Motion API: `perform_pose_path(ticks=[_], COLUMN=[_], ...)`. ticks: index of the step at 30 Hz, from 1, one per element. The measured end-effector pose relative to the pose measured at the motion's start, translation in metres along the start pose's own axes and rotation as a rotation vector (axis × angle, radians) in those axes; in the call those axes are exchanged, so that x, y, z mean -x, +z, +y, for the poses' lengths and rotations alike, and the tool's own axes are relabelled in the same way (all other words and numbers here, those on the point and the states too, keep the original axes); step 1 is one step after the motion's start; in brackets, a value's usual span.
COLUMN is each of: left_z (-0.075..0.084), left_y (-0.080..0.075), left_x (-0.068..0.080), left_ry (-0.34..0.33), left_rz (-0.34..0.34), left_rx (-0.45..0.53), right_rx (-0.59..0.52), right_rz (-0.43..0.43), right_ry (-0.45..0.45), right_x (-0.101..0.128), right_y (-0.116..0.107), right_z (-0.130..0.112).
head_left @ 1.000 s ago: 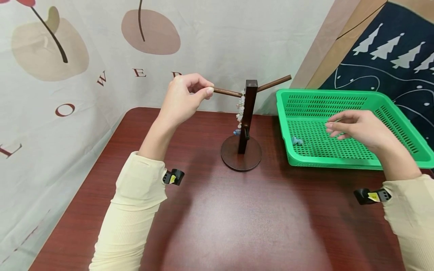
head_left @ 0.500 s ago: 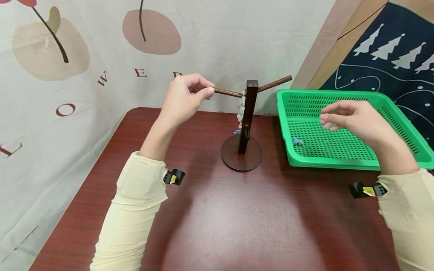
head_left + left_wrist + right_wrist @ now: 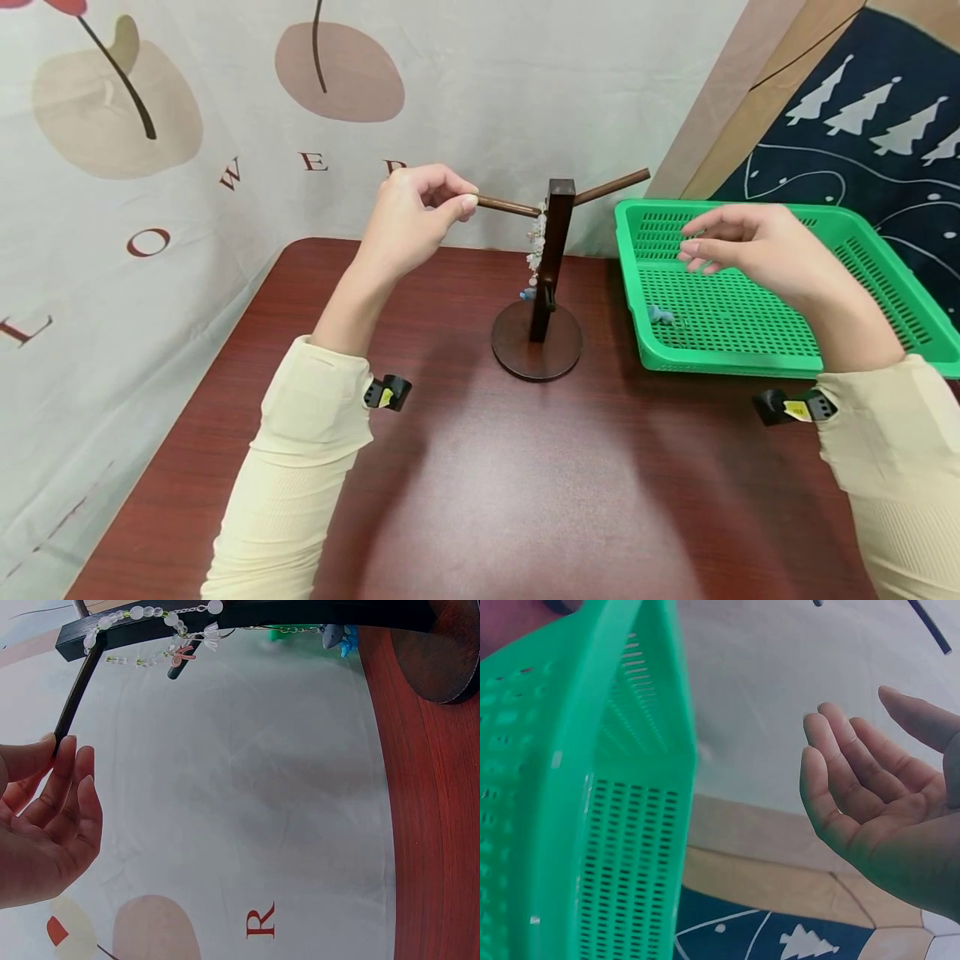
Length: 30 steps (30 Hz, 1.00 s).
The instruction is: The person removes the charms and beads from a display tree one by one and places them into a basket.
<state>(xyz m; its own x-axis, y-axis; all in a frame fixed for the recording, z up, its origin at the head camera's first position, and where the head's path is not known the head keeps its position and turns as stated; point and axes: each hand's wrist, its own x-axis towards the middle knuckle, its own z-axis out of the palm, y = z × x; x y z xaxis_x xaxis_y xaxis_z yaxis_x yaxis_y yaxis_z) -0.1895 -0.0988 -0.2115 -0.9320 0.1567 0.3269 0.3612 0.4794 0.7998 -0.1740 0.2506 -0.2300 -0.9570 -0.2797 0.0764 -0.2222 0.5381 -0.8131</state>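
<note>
Left hand (image 3: 416,218) pinches the tip of the stand's left rod (image 3: 508,206) where the beaded bracelet (image 3: 536,240) hangs by the post — light, limp, snag-prone, best lifted by its loop — while the right hand (image 3: 750,247) hovers loose-fingered and empty over the green basket (image 3: 885,283).
</note>
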Motion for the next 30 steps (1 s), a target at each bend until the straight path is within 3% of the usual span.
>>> perform_pose_path(ticks=[11, 30], left_z=[0.0, 0.0], left_y=[0.0, 0.0], left_x=[0.001, 0.0], left_ry=[-0.009, 0.004], left_rz=[-0.004, -0.002], left_rx=[0.01, 0.01], right_rx=[0.069, -0.057], right_rz=[-0.025, 0.042], right_ry=[-0.1, -0.213], right_x=[-0.014, -0.026], right_y=[0.002, 0.014], right_z=[-0.028, -0.061])
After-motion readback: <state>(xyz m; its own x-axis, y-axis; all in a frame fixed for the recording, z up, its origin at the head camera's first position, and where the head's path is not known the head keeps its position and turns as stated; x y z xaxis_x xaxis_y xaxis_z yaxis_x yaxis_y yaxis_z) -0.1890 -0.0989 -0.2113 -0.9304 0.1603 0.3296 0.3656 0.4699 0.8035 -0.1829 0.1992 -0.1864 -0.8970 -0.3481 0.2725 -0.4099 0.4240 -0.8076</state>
